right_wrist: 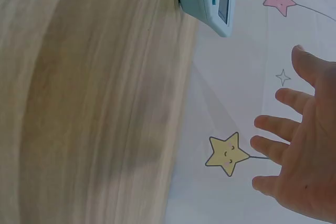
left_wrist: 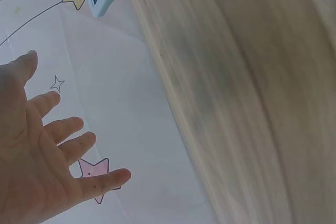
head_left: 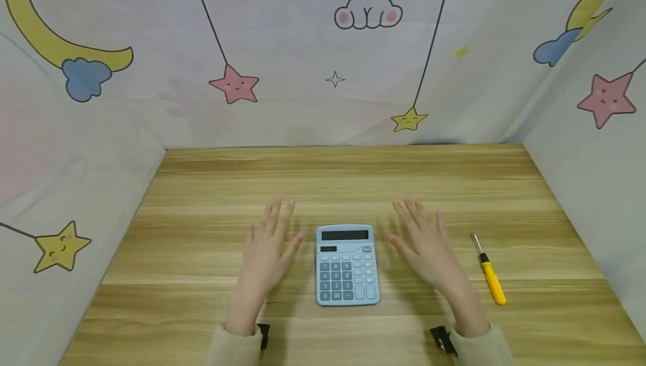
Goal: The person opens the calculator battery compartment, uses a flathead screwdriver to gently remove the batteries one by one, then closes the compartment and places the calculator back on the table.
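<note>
A light blue calculator [head_left: 347, 265] lies face up on the wooden table, its screen toward the back. To its left, my left hand [head_left: 267, 254] hovers above the table with fingers spread and nothing in it. My right hand [head_left: 426, 248] mirrors it on the other side, fingers straight, also holding nothing. Right of that hand lies a screwdriver [head_left: 492, 282] with a yellow handle, its metal tip pointing to the back. Each wrist view shows the bare palm of its hand, the left palm [left_wrist: 37, 156] and the right palm [right_wrist: 310, 150], with a corner of the calculator overhead.
The wooden table [head_left: 227, 181] ends at a white cloth backdrop [head_left: 292, 35] printed with stars, moons and a bear. Cloth also hangs along the left and right sides of the table.
</note>
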Motion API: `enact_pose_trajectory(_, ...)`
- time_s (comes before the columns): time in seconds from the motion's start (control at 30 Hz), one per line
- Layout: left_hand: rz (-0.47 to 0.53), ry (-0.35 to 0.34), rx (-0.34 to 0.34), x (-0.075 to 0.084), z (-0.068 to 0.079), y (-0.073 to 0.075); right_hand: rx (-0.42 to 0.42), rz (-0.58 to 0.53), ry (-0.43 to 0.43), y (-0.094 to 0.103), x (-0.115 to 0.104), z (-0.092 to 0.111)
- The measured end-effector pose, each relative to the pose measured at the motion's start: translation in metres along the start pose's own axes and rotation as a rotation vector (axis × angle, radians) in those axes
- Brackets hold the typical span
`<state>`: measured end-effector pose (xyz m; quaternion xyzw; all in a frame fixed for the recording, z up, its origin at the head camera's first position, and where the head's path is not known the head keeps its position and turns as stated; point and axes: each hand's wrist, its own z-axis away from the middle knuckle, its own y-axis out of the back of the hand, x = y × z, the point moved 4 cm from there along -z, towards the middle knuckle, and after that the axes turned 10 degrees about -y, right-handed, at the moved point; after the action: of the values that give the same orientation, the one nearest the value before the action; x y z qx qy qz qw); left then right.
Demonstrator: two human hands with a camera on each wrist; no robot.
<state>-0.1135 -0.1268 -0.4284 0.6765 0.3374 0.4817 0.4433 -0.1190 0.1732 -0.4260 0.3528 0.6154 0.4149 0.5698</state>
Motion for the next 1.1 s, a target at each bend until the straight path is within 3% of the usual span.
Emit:
enact_pose_trajectory(0.57, 0.051, -0.096, 0.028, 0.013, 0.003, -0.008, -0.015, -0.040, 0.053, -0.010, -0.006, 0.005)
enact_pose_trajectory(1.1, 0.082, -0.132, 0.025, 0.023, 0.006, -0.015, -0.031, -0.041, 0.094, -0.021, -0.009, 0.011)
